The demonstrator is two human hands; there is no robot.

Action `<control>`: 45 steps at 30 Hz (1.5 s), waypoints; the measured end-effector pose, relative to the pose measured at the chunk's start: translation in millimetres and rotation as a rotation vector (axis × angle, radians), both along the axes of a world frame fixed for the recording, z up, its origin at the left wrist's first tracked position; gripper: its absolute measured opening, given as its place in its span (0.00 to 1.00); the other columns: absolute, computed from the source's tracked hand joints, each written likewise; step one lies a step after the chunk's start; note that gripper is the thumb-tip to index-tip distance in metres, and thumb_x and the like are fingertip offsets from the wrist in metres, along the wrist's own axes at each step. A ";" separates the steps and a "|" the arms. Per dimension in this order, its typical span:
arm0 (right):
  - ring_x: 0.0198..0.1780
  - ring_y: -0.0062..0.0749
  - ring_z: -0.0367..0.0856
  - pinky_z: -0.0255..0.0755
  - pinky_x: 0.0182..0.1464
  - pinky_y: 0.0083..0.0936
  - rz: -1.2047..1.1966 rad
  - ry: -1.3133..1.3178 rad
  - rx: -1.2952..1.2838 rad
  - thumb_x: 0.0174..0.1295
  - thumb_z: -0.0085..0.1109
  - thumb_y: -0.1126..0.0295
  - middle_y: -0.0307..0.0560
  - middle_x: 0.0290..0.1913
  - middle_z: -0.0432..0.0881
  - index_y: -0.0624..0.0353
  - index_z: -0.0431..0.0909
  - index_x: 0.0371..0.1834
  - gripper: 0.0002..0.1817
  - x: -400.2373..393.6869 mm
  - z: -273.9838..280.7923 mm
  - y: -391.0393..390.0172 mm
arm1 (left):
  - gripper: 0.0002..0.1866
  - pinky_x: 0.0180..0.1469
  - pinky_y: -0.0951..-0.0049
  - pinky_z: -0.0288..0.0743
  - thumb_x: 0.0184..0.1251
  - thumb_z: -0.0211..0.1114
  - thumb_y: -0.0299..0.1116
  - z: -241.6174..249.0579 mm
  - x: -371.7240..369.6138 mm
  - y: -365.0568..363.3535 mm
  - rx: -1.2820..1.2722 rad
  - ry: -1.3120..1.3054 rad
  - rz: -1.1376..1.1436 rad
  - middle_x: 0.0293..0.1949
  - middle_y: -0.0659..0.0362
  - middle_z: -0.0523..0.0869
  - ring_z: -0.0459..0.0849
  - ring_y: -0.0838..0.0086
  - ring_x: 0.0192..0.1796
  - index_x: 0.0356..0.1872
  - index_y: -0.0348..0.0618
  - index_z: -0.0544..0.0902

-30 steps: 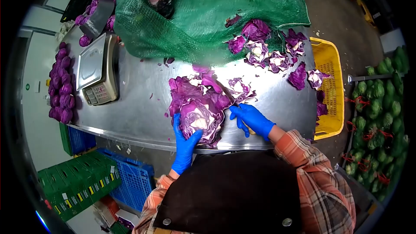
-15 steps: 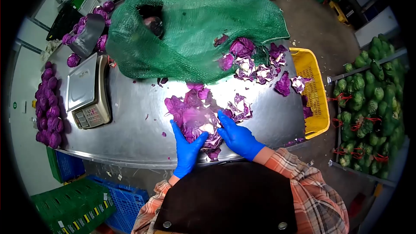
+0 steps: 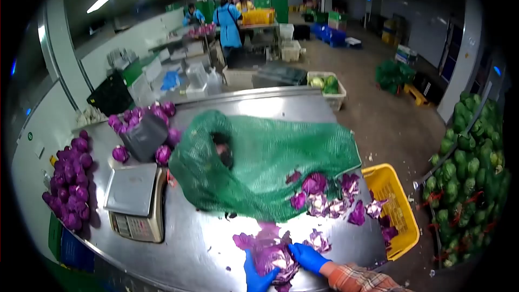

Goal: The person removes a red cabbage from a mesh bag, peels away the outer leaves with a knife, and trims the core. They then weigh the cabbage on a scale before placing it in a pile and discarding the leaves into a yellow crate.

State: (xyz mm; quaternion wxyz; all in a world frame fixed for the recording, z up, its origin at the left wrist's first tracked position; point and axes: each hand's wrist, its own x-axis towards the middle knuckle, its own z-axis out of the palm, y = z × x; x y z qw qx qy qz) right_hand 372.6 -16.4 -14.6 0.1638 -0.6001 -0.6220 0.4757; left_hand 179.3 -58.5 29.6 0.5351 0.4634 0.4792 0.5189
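A red cabbage (image 3: pixel 274 259) with its pale cut core showing lies among loose purple leaves at the table's near edge. My left hand (image 3: pixel 259 277), in a blue glove, grips its left and near side, with the thumb toward the core. From the right, my blue-gloved right hand (image 3: pixel 309 258) presses its fingers to the outer leaves. Just beyond that hand lies a cut leaf cluster (image 3: pixel 318 241). Farther back, a green mesh sack (image 3: pixel 281 146) sprawls across the metal table, with a dark cabbage visible in its opening. Several leaf scraps (image 3: pixel 319 204) lie along its right edge.
On the left stand a weighing scale (image 3: pixel 131 190) and a pile of red cabbages (image 3: pixel 70 184). A yellow crate (image 3: pixel 404 213) sits off the right table edge. Green vegetables (image 3: pixel 467 167) fill a rack at far right. People in blue (image 3: pixel 228 24) work at the back.
The head view has tilted up, so the room behind shows and the hands sit lower in the frame. Both hands stay at the red cabbage.
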 end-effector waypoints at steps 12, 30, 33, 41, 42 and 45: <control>0.16 0.24 0.70 0.66 0.19 0.24 -0.342 0.257 -0.456 0.62 0.54 0.39 0.41 0.17 0.71 0.59 0.77 0.36 0.29 12.1 22.4 -22.2 | 0.52 0.65 0.63 0.65 0.49 0.74 0.33 -10.5 -12.3 -24.7 -0.157 -0.090 0.017 0.65 0.48 0.67 0.69 0.62 0.65 0.74 0.38 0.49; 0.22 0.31 0.78 0.74 0.21 0.26 -0.437 0.377 -0.422 0.69 0.46 0.51 0.52 0.36 0.77 0.50 0.53 0.75 0.34 220.4 -4.8 -52.3 | 0.44 0.72 0.65 0.53 0.61 0.63 0.28 -33.0 165.3 3.0 -0.204 -0.073 -0.269 0.72 0.52 0.57 0.60 0.64 0.71 0.76 0.45 0.47; 0.19 0.25 0.71 0.68 0.19 0.25 -0.685 0.568 -0.401 0.68 0.48 0.50 0.43 0.26 0.73 0.59 0.74 0.47 0.22 270.7 -22.7 -67.0 | 0.45 0.72 0.65 0.53 0.61 0.63 0.28 -25.9 232.9 20.8 -0.206 -0.052 -0.356 0.71 0.52 0.58 0.60 0.63 0.71 0.76 0.43 0.46; 0.15 0.21 0.67 0.63 0.16 0.23 -1.295 0.783 -0.249 0.61 0.60 0.48 0.35 0.18 0.67 0.46 0.72 0.30 0.16 345.5 -32.4 -88.6 | 0.42 0.69 0.68 0.60 0.69 0.60 0.33 3.8 333.6 67.0 -0.256 -0.028 -0.766 0.71 0.52 0.60 0.65 0.67 0.68 0.76 0.45 0.42; 0.11 0.23 0.64 0.60 0.14 0.23 -1.364 0.749 -0.267 0.62 0.60 0.48 0.34 0.16 0.67 0.45 0.71 0.28 0.16 350.8 -30.9 -84.4 | 0.41 0.69 0.68 0.61 0.69 0.59 0.32 0.7 330.5 73.2 -0.229 0.039 -0.798 0.71 0.52 0.60 0.66 0.67 0.69 0.76 0.45 0.44; 0.12 0.22 0.65 0.56 0.12 0.23 -1.333 0.719 0.003 0.66 0.54 0.50 0.36 0.22 0.72 0.49 0.75 0.38 0.15 378.0 -80.0 -94.3 | 0.31 0.64 0.68 0.67 0.69 0.59 0.29 9.5 309.1 98.9 -0.097 0.107 -0.645 0.67 0.53 0.70 0.70 0.69 0.66 0.72 0.42 0.60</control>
